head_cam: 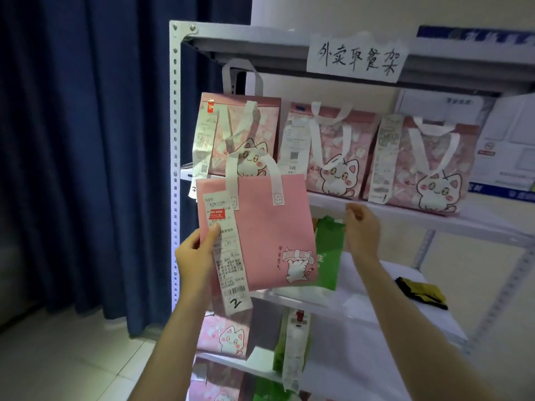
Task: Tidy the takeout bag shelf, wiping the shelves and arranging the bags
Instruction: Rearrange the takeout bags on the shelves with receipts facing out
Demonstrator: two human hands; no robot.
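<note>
Holding the flat pink non-woven takeout bag with white handles upright by its left edge, our left hand is pinching it over the long printed receipt. We are finding the bag hanging in front of the white metal shelf, just below its upper tier, long axis vertical. Our right hand is hovering just beside the bag's right edge, fingers loosely curled, gripping nothing. We are judging the left hand the carrier.

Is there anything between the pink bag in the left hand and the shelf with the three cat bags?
Nothing visible blocks it, but the three cat bags already fill that shelf front.
</note>
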